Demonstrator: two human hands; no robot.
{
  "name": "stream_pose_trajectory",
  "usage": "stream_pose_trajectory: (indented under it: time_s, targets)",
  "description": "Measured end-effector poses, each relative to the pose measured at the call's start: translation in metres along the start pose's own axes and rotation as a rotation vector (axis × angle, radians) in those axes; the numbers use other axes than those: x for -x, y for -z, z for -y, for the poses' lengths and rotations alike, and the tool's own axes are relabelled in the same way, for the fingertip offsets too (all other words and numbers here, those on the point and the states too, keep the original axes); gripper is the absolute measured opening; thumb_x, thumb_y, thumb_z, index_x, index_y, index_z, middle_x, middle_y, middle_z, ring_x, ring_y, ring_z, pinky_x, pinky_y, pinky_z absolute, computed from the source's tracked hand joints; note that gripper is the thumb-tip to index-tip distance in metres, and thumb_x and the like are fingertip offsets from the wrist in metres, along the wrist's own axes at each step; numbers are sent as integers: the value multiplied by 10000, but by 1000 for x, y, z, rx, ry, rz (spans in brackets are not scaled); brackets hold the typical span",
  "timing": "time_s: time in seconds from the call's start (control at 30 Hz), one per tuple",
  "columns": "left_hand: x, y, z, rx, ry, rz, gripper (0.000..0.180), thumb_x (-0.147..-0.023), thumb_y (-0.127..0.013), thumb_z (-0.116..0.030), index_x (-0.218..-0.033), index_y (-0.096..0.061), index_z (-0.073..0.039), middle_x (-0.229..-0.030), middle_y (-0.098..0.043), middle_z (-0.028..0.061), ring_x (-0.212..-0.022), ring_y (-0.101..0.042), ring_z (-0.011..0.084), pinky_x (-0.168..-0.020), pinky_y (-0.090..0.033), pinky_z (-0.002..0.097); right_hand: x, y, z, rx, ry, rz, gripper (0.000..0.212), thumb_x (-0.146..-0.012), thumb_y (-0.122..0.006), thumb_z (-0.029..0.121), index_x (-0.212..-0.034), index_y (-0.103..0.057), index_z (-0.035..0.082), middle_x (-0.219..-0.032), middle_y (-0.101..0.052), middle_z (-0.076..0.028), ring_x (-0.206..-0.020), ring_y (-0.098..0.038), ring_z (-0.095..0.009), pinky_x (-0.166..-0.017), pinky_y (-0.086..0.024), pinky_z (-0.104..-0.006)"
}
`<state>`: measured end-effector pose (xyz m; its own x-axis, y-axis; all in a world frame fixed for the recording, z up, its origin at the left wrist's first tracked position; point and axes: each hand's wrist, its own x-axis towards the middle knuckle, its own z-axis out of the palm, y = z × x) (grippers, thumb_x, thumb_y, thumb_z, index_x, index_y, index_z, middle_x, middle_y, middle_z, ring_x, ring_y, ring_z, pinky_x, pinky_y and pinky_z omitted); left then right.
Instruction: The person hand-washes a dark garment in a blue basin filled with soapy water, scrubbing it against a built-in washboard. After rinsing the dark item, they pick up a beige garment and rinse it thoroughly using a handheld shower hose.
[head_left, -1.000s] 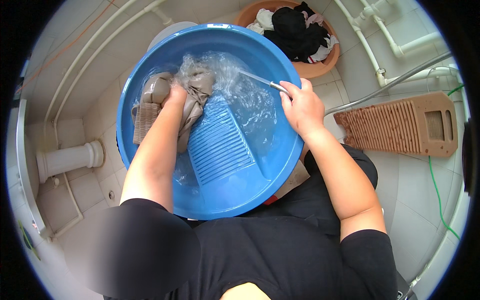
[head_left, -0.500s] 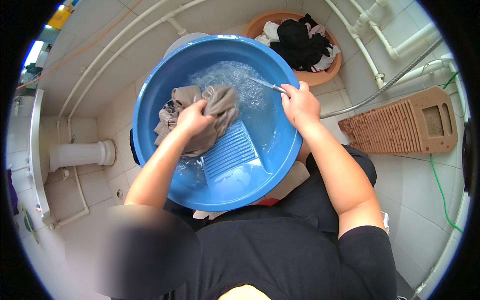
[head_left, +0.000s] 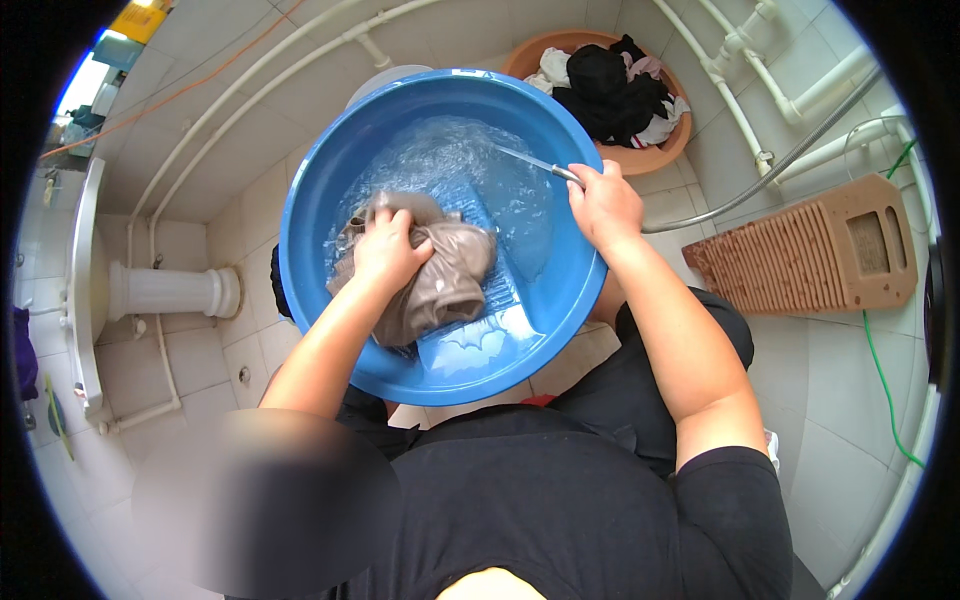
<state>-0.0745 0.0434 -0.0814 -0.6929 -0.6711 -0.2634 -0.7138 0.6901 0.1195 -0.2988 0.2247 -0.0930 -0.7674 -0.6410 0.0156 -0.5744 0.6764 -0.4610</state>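
A big blue basin with a ribbed washboard moulded into it holds water. On its left side lies a wet grey-brown garment, bunched up and covering part of the ribs. My left hand grips this cloth from above, fingers dug into its folds. Over the basin's right rim, my right hand is closed around the metal end of a shower hose. A thin stream of water leaves the hose leftward into the basin and ripples the surface.
Behind the basin, an orange tub is heaped with black and white clothes. A brown washboard leans at the right by a green cord. White pipes line the walls. A white pedestal sink stands left.
My left hand has pressed the garment down and nearer to me, over more of the ribbed board. Its fingers have spread somewhat. My right hand still holds the hose in nearly the same place.
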Motion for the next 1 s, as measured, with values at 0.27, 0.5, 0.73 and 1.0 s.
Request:
stream_pose_trajectory:
  time_s: [0.27,0.5,0.73,1.0]
  targets:
    - [-43,-10,19,906,-234,401,616,-810,-451,-150,-1411,-322,-116,-1438,-340,146,-1333,-314,256,-1091,-235,316,-3,3,0,-19,-25,17,230,-840,-583,250,-1060,-646,222,-1042,-533,-119,-882,-604,-303,-771,-493,-417]
    - [29,-21,-25,39,-391,-19,880,-543,-734,-623,-1280,-501,-202,-1305,-395,290,-1190,-429,407,-970,-339,504,-2,1,-1,-33,10,-6,225,-831,-592,249,-1045,-654,212,-1032,-536,-130,-863,-609,-308,-770,-495,-411]
    - [-22,-27,-22,216,-296,-97,346,-791,-569,-365,-1019,-628,-111,-912,-624,179,-859,-602,352,-742,-480,440,-2,-2,0,4,-18,10,224,-832,-590,259,-1044,-656,224,-1025,-538,-110,-851,-612,-298,-741,-501,-411]
    - [-105,-64,24,607,127,-90,585,-866,-455,-530,-1128,-586,-24,-1074,-613,228,-1048,-563,372,-894,-417,413,-2,-1,-1,22,23,-47,216,-834,-589,265,-1033,-658,216,-1017,-548,-111,-842,-614,-304,-731,-501,-416]
